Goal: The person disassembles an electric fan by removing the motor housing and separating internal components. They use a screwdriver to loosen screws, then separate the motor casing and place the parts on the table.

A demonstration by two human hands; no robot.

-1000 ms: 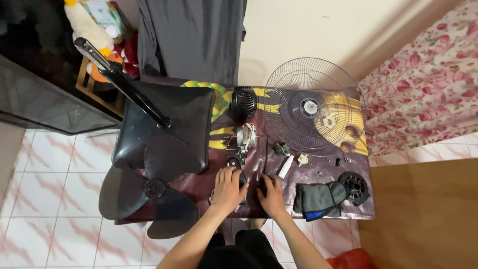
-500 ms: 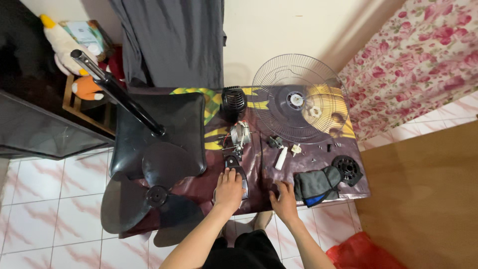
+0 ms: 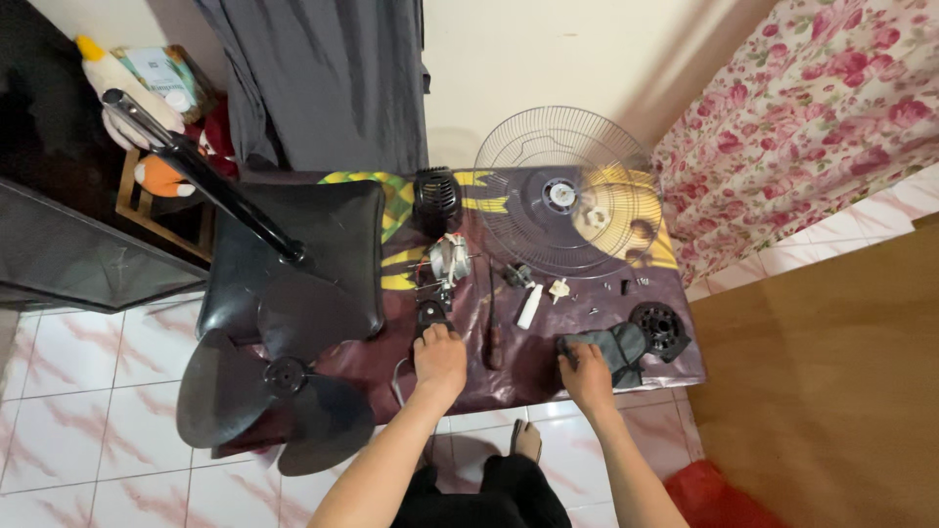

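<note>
A dismantled fan covers the tabletop (image 3: 509,376): stand base (image 3: 293,259) and blade (image 3: 269,386) left, wire guard (image 3: 565,205) far right, motor (image 3: 448,259) centre, small screws loose. Nothing looks reassembled. Near edge, the left hand (image 3: 438,359) presses a black housing piece (image 3: 428,315), fingers curled; the right hand (image 3: 585,372) fingers grip a grey cloth (image 3: 614,347).

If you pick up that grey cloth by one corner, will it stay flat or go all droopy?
Probably droopy: the grey cloth lies crumpled in soft folds beside the right hand, so it looks floppy. It seems light and unbreakable. Pushed along the table cover, it would likely bunch up rather than slide flat.
</note>
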